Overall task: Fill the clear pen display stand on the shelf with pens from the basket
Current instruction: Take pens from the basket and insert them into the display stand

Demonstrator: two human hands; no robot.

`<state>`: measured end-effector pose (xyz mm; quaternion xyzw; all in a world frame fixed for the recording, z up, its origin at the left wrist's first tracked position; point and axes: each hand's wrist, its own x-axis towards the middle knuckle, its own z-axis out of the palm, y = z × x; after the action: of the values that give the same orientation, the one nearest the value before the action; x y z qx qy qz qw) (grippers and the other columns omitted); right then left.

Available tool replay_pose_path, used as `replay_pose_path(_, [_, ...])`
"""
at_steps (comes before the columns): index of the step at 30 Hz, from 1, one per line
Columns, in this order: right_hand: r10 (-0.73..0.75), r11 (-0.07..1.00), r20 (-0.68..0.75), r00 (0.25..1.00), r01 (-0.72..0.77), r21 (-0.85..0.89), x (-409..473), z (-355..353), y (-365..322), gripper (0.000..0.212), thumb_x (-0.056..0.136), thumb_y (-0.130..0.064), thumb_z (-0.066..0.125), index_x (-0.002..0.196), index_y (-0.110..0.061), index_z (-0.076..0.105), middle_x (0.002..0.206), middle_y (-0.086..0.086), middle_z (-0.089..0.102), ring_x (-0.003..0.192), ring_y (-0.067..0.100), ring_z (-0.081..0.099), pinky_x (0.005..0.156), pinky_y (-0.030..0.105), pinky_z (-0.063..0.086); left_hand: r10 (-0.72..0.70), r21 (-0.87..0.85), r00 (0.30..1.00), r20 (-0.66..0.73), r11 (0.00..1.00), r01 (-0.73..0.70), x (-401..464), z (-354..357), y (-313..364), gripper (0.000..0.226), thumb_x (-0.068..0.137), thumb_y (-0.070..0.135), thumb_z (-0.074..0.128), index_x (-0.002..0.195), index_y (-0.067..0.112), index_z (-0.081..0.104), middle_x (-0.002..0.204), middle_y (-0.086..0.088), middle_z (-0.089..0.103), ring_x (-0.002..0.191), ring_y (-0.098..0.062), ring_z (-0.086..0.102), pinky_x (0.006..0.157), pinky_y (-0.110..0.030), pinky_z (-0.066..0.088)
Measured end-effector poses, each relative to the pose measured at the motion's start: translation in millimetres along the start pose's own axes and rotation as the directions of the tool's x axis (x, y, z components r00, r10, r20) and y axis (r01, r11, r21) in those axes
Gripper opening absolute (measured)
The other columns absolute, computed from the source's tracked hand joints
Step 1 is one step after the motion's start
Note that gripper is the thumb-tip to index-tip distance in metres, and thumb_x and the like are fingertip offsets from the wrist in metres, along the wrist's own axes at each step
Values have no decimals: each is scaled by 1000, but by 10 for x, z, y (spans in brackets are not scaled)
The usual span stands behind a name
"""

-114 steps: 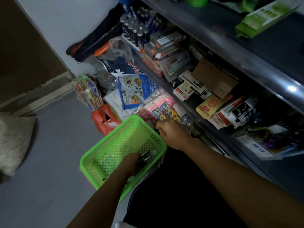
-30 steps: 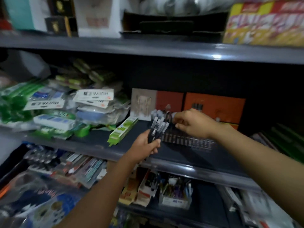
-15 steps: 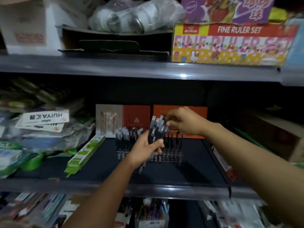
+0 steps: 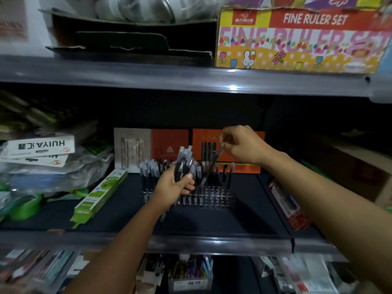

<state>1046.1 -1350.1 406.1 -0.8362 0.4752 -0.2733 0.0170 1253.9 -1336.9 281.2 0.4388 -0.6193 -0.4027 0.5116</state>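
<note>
Since half a second ago the right hand (image 4: 241, 145) has drawn a single pen (image 4: 210, 166) clear of the bundle and swung it out to the right, so that it now slants down over the clear pen display stand (image 4: 203, 196), pinched at its cap end between fingertips, its lower end just above or entering the stand's middle holes; the dim light does not let me say whether it has seated. The left hand (image 4: 174, 185) has hardly shifted: it grips the bundle of pens (image 4: 184, 162) upright in front of the stand's left half, fingers curled round the barrels. The stand sits on the shelf (image 4: 212, 240), in front of the orange boxes (image 4: 169, 145) at the shelf's back; its left rows already carry capped pens, a few more stand toward its right side, and the front rows look open. The basket is out of view. A green pack (image 4: 99, 196) lies to the left of the stand, a red pack (image 4: 290, 206) to its right. I judge the filling well begun but far from done, with one pen going in now and many left in the bundle.
</note>
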Motion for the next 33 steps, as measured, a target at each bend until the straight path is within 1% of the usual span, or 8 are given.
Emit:
replay_pose_path(2, [4,1000,-3,1000,-4,-14,18,24,28,13,88,1,53,89,-5,64,73,-4,60,65,6,57,59,22,46,1,15,1000,5,1000,-1,0,-18,-8,9,94,9,52,96,18,54,82,-11,65,75,-23,65,66,-31,55])
replay_pose_path(4, [8,998,0,1000,-8,-58,49,72,65,14,85,3,52,88,-5,63,72,-6,56,65,13,56,60,31,48,3,26,1000,16,1000,-4,1,-9,-11,10,94,9,52,94,19,54,78,-10,64,69,-22,63,62,-30,54])
replay_pose_path(7, [5,990,-9,1000,-7,-143,100,182,123,14,79,1,52,86,-6,62,77,9,61,71,29,59,63,41,52,15,66,999,29,998,-17,12,23,-30,5,94,10,54,96,14,54,72,-6,62,61,-18,60,56,-25,51])
replay_pose_path(9, [-17,984,-11,1000,15,-176,119,259,135,15,77,3,50,83,-5,61,77,12,62,71,32,59,63,43,52,21,75,999,25,997,-23,20,40,-39,6,93,11,55,99,12,54,71,-4,61,58,-14,59,55,-24,50])
replay_pose_path(16, [-22,969,50,999,33,-246,172,468,169,19,77,7,48,82,-10,56,82,8,60,73,30,57,60,39,48,46,56,999,0,997,-46,47,66,-75,9,92,10,55,90,18,55,68,-3,60,55,-11,58,57,-29,50])
replay_pose_path(23, [-37,964,91,995,60,-260,190,563,181,20,81,7,51,83,-13,54,79,1,52,71,22,52,53,25,32,43,31,999,2,999,-43,57,82,-126,12,92,11,56,88,22,55,68,-2,61,56,-13,58,56,-26,51])
replay_pose_path(27, [-32,967,135,990,65,-247,193,613,195,24,80,7,51,80,-16,48,81,2,52,72,21,51,59,28,35,59,33,998,10,998,-59,62,103,-125,13,92,11,57,87,23,55,69,-3,61,57,-14,59,54,-23,50])
replay_pose_path(33, [-2,973,186,983,45,-225,198,735,251,28,83,6,53,86,-19,43,74,-4,48,69,20,50,50,20,29,57,22,998,25,998,-58,69,111,-150,11,92,11,57,87,20,55,69,-5,61,58,-15,58,54,-22,49])
